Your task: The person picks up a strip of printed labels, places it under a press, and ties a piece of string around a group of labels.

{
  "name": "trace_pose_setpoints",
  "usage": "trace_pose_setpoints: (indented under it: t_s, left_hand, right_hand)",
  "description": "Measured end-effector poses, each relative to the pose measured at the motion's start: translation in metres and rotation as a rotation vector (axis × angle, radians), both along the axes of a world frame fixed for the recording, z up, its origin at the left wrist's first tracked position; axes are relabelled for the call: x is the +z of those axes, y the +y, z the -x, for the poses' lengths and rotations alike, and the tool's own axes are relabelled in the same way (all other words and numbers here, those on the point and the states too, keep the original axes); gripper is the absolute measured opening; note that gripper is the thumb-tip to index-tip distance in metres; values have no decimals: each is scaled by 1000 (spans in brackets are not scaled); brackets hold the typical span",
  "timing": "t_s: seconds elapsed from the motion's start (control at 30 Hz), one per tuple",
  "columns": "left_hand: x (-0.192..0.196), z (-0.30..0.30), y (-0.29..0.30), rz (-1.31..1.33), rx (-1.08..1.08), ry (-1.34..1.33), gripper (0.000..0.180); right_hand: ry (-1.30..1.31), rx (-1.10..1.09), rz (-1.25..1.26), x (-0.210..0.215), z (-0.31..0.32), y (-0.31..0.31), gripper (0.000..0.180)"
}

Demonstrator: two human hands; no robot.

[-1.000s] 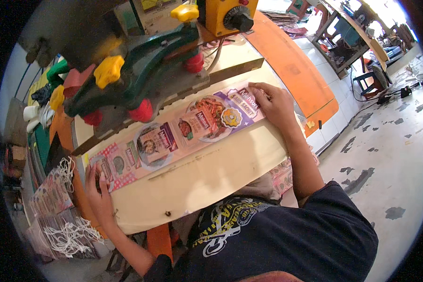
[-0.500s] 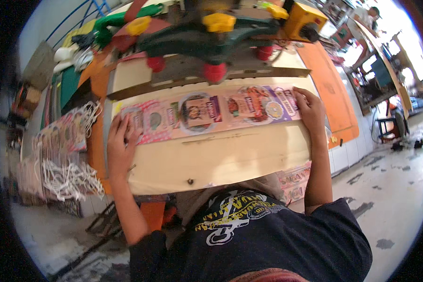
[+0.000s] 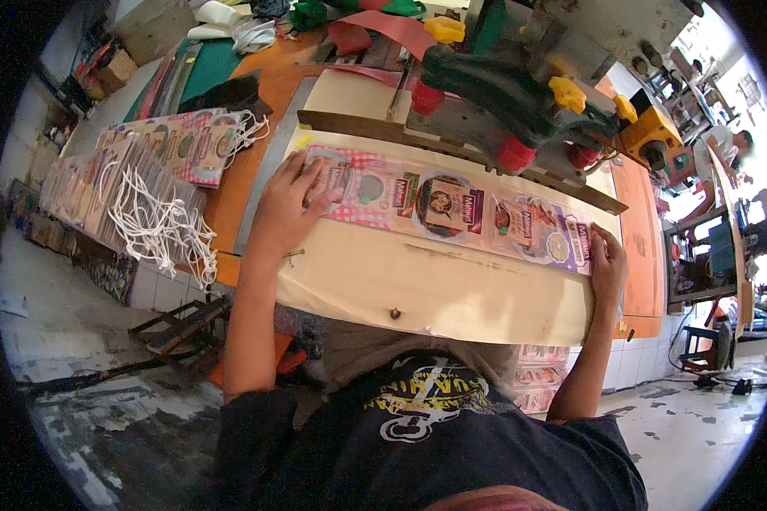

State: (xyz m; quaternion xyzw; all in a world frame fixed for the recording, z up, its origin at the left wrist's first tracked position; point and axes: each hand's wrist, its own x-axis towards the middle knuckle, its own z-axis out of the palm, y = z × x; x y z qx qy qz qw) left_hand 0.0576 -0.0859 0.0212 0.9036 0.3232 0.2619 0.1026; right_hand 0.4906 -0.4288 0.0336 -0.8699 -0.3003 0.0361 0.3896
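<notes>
A long flat strip of printed packaging (image 3: 443,209), pink-checked with colourful round pictures, lies across a pale wooden board (image 3: 435,285). My left hand (image 3: 285,209) presses flat on the strip's left end, fingers spread. My right hand (image 3: 607,260) holds the strip's right end at the board's edge. Just behind the strip stands a grey machine (image 3: 520,94) with red and yellow knobs, its long bar running along the strip's far edge.
A pile of finished printed bags with white cord handles (image 3: 145,183) lies on the orange table to my left. Green and red material (image 3: 349,13) sits at the back. Another person (image 3: 737,140) works at a far bench on the right. Grey concrete floor lies below.
The view has swung left, so the pile of bags shows more fully. Both hands stay on the strip's ends; the left hand now lies flatter on it.
</notes>
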Motion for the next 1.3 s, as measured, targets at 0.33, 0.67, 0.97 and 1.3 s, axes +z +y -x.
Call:
trace_pose_setpoints:
  t_s: [0.33, 0.67, 0.97, 1.3]
  left_hand:
    - [2, -2, 1, -19, 9, -12, 56]
    - [0, -4, 0, 11, 21, -7, 55]
    - [9, -3, -3, 10, 26, 21, 52]
    - [7, -5, 0, -3, 9, 30, 56]
  right_hand:
    - [-41, 33, -21, -2, -3, 2, 36]
    - [-32, -10, 50, 3, 4, 3, 35]
    - [-18, 60, -28, 2, 7, 4, 34]
    - [81, 85, -100, -3, 2, 2, 33]
